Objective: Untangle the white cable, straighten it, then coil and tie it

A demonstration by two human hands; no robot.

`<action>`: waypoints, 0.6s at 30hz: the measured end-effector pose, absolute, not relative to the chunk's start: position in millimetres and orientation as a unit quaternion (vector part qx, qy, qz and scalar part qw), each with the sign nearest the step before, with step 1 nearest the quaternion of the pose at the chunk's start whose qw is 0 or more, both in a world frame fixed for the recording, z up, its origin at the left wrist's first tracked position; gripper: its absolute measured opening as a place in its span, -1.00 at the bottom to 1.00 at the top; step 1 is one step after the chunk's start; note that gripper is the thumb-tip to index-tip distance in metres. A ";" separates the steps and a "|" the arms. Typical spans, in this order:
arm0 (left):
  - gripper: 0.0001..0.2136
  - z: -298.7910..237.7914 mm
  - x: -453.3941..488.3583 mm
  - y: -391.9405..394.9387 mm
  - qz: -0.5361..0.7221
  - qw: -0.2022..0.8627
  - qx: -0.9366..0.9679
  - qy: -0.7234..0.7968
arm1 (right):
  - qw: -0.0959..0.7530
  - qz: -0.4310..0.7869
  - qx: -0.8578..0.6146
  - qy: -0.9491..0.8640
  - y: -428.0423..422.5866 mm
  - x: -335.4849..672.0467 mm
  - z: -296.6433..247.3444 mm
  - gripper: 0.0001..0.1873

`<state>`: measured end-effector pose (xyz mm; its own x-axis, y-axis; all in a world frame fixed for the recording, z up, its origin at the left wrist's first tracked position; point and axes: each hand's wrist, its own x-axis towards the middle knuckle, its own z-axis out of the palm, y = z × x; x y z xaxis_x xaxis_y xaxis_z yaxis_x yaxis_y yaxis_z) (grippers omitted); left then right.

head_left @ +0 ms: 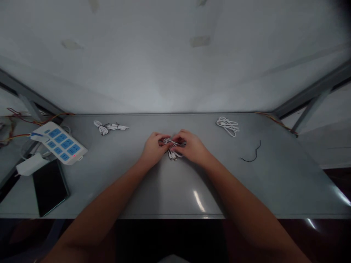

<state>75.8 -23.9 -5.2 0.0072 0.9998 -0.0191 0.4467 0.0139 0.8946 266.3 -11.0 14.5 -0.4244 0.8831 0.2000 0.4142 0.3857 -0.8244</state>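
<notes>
Between my two hands is a coiled white cable (pixel 172 143), its metal plug ends pointing toward me just above the table. My left hand (pixel 154 148) pinches the coil from the left side. On the other side, the fingers of my right hand (pixel 192 145) are closed around the coil and a thin black tie (pixel 182 143) that sticks out at the right. Part of the tie and the middle of the coil are hidden by my fingers.
At the back left lie two tied white cables (pixel 109 126). A loose white cable (pixel 228 126) is at the back right, with a black tie (pixel 255 155) nearer me. Further left are a power strip (pixel 59 142), a white adapter (pixel 31 164) and a dark tablet (pixel 51 188).
</notes>
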 end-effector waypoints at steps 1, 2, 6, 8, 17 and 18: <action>-0.78 -5.4 75.7 -23.5 0.371 0.383 0.594 0.602 | 0.323 0.351 -0.427 -0.768 -10.9 265.2 13.2 -0.77; -0.78 -5.9 75.6 -23.0 0.377 0.386 0.589 0.601 | 0.319 0.345 -0.432 -0.770 -11.0 263.9 12.0 -0.74; -0.80 -10.4 75.4 -20.7 0.395 0.373 0.587 0.600 | 0.304 0.300 -0.451 -0.784 -12.8 257.3 7.9 -0.69; -0.80 -12.9 75.3 -19.8 0.396 0.368 0.589 0.601 | 0.296 0.276 -0.450 -0.796 -14.4 254.3 7.1 -0.71; -0.72 3.8 58.4 -24.6 0.325 0.340 0.631 0.616 | 0.297 0.244 -0.451 -0.806 -16.8 253.4 6.8 -0.81; -0.70 7.6 55.7 -27.2 0.292 0.326 0.646 0.625 | 0.297 0.245 -0.452 -0.805 -16.6 253.8 6.4 -0.81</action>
